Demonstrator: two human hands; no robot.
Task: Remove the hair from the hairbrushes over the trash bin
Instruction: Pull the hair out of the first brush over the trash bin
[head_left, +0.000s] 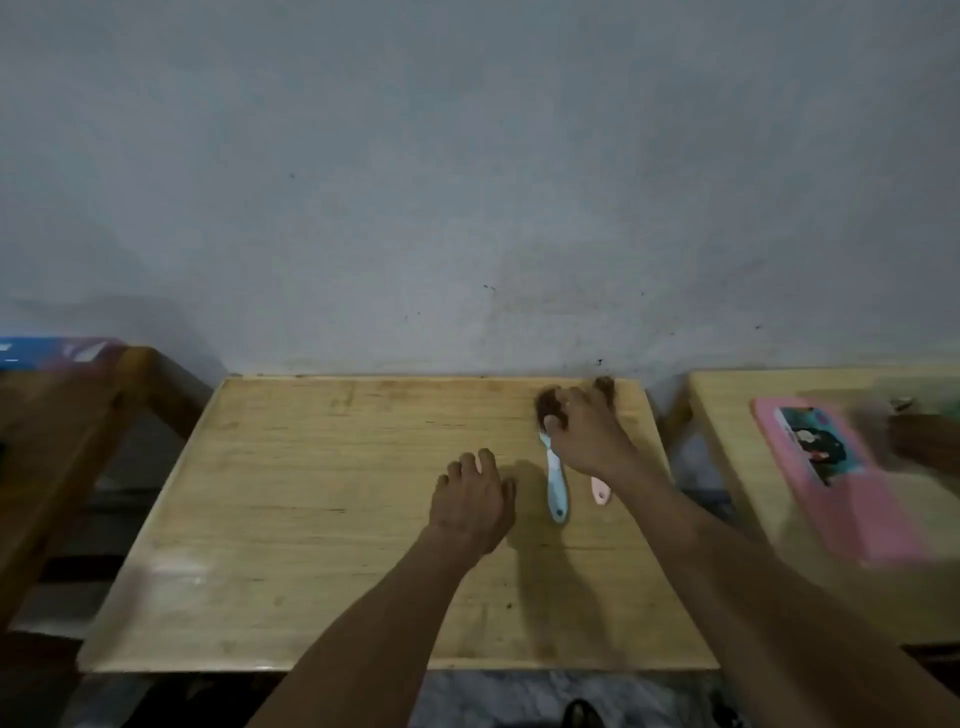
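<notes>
Right hand (584, 434) hides both hairbrushes' (556, 483) heads.

I see two hairbrushes lying side by side on the wooden counter (311, 493), toward its far right corner, handles pointing back at me. Blue brush (556, 483): light blue and white handle flat on the surface, head at the far end clogged with a dark brown clump of hair (548, 402). Pink brush (600, 489): just right of the blue one, only the pale pink handle end shows; the rest is covered by the right hand (584, 431). A second brown hair tuft (604, 385) shows past the fingers, near the counter's back edge. Can't tell if the two brushes touch. No bin in view.
</notes>
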